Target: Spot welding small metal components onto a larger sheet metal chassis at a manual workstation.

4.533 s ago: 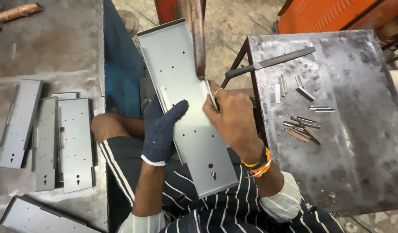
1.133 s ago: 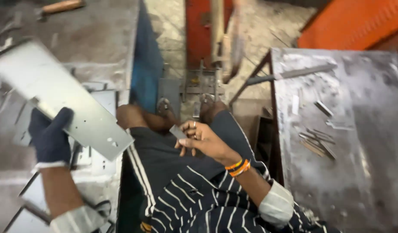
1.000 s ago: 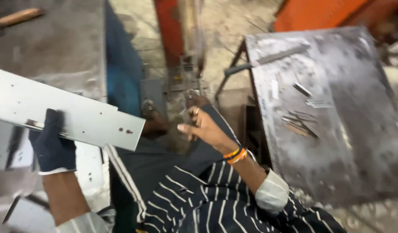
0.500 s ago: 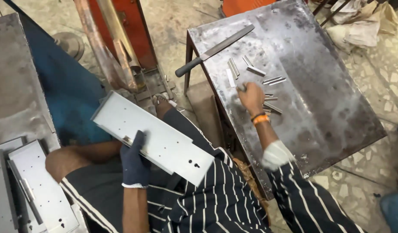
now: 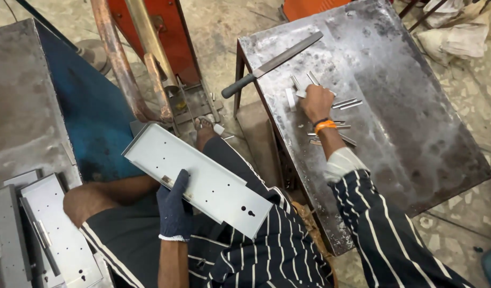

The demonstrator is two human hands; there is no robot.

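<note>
My left hand point(image 5: 174, 209), in a dark blue glove, grips the near edge of a long grey sheet-metal panel point(image 5: 213, 184) with punched holes, held slanted over my lap. My right hand point(image 5: 315, 101), bare with an orange band at the wrist, reaches onto the steel table point(image 5: 416, 133) on my right and closes on small metal strips point(image 5: 298, 94). More small strips point(image 5: 347, 103) lie scattered around that hand.
A long file with a dark handle point(image 5: 272, 64) lies at the table's far left corner. Similar grey panels point(image 5: 53, 234) are stacked on the bench at my left. A red machine frame with rusty bars point(image 5: 144, 58) stands ahead, its pedal by my foot.
The panel swung from my far left back over my lap. My right hand left my lap and reached onto the steel table, now resting on the small strips.
</note>
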